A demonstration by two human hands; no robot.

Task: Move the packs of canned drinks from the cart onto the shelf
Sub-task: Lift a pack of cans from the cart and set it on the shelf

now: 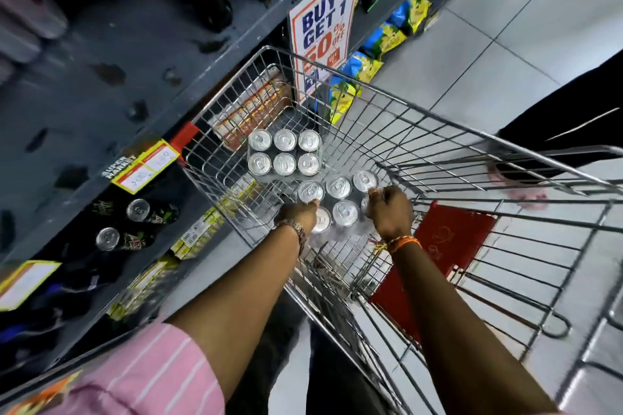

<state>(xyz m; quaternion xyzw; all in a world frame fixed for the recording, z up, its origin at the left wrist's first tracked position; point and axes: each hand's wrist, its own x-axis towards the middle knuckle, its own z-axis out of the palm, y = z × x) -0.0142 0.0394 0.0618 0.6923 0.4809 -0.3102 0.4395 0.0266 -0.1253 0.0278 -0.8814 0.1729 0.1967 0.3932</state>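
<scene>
Near 6-pack of cans (338, 204) sits in cart (438, 131). Left hand (300, 214) and right hand (391, 212) clamp its 2 ends. Second 6-pack (285, 153) lies farther in. Risk: shrink-wrap tears, cans drop; pack snags cart rim.

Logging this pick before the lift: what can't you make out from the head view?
- Near pack: its cans at both ends, under the left hand and right hand.
- Fingers: curled under the hands, grip unclear.
- Can brands: only tops show, as on the far pack.
- Shelf price tags: print blurred.
</scene>
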